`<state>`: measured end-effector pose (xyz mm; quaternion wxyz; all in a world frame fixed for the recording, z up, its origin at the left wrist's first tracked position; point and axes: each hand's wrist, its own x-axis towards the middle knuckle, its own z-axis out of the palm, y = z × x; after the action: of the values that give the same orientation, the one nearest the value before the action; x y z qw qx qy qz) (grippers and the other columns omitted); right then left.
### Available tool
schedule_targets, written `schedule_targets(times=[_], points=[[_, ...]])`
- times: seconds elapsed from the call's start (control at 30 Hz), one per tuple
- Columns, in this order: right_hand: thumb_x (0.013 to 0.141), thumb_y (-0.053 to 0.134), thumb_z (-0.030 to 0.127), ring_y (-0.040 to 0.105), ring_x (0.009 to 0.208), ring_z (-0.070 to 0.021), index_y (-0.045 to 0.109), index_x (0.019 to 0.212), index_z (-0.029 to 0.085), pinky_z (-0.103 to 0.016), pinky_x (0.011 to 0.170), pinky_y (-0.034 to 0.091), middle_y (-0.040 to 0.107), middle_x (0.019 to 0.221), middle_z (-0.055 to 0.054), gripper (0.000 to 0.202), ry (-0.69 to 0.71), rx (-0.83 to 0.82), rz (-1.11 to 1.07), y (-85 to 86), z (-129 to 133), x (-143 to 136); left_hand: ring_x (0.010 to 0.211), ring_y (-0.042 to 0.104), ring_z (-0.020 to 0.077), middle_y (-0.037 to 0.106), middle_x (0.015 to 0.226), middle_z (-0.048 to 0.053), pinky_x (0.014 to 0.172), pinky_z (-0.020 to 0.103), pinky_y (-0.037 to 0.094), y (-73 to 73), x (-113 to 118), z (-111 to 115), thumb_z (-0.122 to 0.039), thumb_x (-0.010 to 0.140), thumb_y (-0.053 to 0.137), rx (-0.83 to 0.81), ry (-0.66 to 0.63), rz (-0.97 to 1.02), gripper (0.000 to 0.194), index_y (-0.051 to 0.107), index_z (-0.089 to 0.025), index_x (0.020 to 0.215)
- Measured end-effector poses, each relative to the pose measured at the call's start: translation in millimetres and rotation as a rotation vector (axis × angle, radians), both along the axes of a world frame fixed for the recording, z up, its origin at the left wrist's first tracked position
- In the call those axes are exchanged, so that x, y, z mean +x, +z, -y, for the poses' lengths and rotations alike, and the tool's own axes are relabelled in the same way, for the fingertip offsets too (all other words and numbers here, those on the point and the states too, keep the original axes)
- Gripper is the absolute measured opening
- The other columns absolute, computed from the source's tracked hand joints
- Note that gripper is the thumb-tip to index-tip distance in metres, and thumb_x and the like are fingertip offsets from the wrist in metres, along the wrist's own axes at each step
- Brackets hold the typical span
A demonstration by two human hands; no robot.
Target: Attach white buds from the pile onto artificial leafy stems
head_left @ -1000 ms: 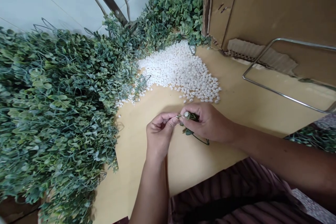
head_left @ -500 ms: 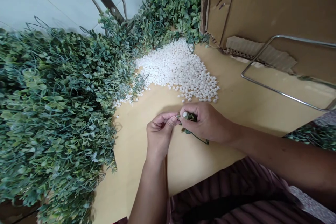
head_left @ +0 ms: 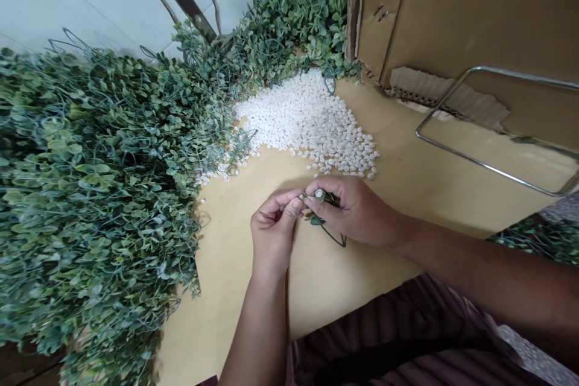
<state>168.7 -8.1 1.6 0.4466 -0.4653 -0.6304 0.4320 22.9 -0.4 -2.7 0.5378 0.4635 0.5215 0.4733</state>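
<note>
Between the fingers of my right hand (head_left: 357,208) is a small artificial leaf sprig (head_left: 316,220), its green stem curling down below the palm. A white bead (head_left: 319,193) shows on the sprig beside my thumb. My left hand (head_left: 275,217) meets the right at the fingertips, thumb and forefinger pinched together around a tiny pale piece, likely another white bead (head_left: 301,196). The fingers hide most of it. Just beyond both hands spreads a heap of small white beads (head_left: 303,114) on the tan tabletop (head_left: 244,223).
A large mound of artificial greenery (head_left: 104,193) covers the left side, with more greenery (head_left: 294,6) at the back. An open cardboard box (head_left: 474,18) stands back right, a bent metal wire frame (head_left: 488,166) in front of it. More leaves (head_left: 543,238) lie beyond the table's right edge.
The sprig's hanging stem has swung slightly left, and my fingertips have shifted a little left. A pale tip now shows at the left hand's pinch.
</note>
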Motion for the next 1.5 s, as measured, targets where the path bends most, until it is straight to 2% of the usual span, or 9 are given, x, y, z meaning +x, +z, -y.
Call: schedule_targets(times=[0.13,0.33,0.53,0.77,0.9,1.03,1.2,1.33,1.5], points=[[0.082,0.052,0.022,0.059,0.07,-0.0125,0.061,0.079,0.014,-0.023,0.065,0.044,0.064,0.073,-0.002,0.012,-0.085,0.065,-0.087,5.5,-3.7,5.4,0.057,0.057,0.0077,0.069,0.075,0.003,0.051,0.018,0.045,7.7,-4.8,2.3,-0.04,0.066,0.072,-0.034,0.058,-0.026,0.027,0.07,-0.017,0.08],[0.081,0.055,0.022,0.061,0.086,-0.0165,0.062,0.081,0.018,-0.03,0.079,0.047,0.065,0.084,-0.005,0.009,-0.04,0.158,-0.157,3.5,-2.3,4.7,0.053,0.058,0.0103,0.064,0.062,0.001,0.05,0.021,0.046,14.1,7.8,13.9,-0.048,0.061,0.073,-0.213,-0.268,0.07,0.039,0.065,-0.015,0.08],[0.078,0.062,0.041,0.051,0.111,-0.0222,0.067,0.087,0.022,-0.039,0.098,0.038,0.062,0.092,-0.008,0.022,0.207,0.207,-0.291,16.1,10.0,19.2,0.051,0.057,0.0091,0.064,0.058,-0.002,0.05,0.019,0.042,12.6,6.3,15.6,-0.033,0.057,0.078,-0.243,-0.082,0.22,0.032,0.06,-0.016,0.077],[0.076,0.062,0.039,0.053,0.054,-0.0116,0.052,0.056,0.018,-0.025,0.053,0.045,0.051,0.055,0.001,0.031,-0.064,-0.176,-0.321,15.5,-0.8,23.6,0.049,0.056,0.0096,0.062,0.054,-0.003,0.049,0.02,0.041,16.5,7.7,16.7,-0.032,0.059,0.077,-0.206,-0.119,0.195,0.029,0.057,-0.017,0.074],[0.076,0.06,0.032,0.054,0.061,-0.0119,0.057,0.085,0.016,-0.024,0.054,0.045,0.058,0.072,-0.002,0.019,-0.083,-0.103,-0.116,4.7,-2.8,7.2,0.05,0.054,0.0095,0.06,0.055,-0.002,0.051,0.022,0.044,16.6,15.3,19.8,-0.036,0.061,0.075,-0.14,-0.198,0.125,0.028,0.058,-0.017,0.07],[0.085,0.046,0.026,0.052,0.062,-0.0122,0.053,0.068,0.017,-0.024,0.056,0.043,0.052,0.063,0.0,0.021,0.037,-0.016,0.017,1.1,1.9,4.4,0.053,0.055,0.011,0.062,0.058,0.001,0.053,0.024,0.045,17.0,13.6,19.4,-0.039,0.064,0.074,-0.129,-0.271,0.067,0.027,0.062,-0.016,0.071],[0.085,0.045,0.025,0.055,0.072,-0.0147,0.056,0.074,0.017,-0.027,0.067,0.044,0.057,0.073,-0.003,0.018,0.014,0.049,0.003,-0.1,9.5,22.0,0.058,0.056,0.0122,0.064,0.063,0.003,0.058,0.024,0.043,15.9,8.3,0.7,-0.028,0.067,0.07,-0.049,-0.215,-0.206,0.014,0.067,-0.015,0.071],[0.086,0.047,0.03,0.05,0.06,-0.0127,0.057,0.074,0.019,-0.023,0.055,0.042,0.052,0.064,0.0,0.018,-0.031,-0.029,-0.091,-3.9,15.2,34.1,0.066,0.057,0.0148,0.065,0.076,0.004,0.062,0.026,0.043,10.6,19.9,-19.7,-0.02,0.073,0.061,0.251,-0.175,-0.656,0.012,0.069,-0.02,0.082],[0.085,0.049,0.031,0.041,0.053,-0.0111,0.057,0.076,0.02,-0.022,0.048,0.037,0.044,0.058,0.002,0.016,-0.086,-0.051,-0.057,-6.5,16.2,37.2,0.071,0.059,0.019,0.063,0.079,0.006,0.063,0.028,0.042,4.4,36.4,-29.3,-0.01,0.073,0.056,0.317,-0.265,-0.945,0.017,0.069,-0.02,0.078]])
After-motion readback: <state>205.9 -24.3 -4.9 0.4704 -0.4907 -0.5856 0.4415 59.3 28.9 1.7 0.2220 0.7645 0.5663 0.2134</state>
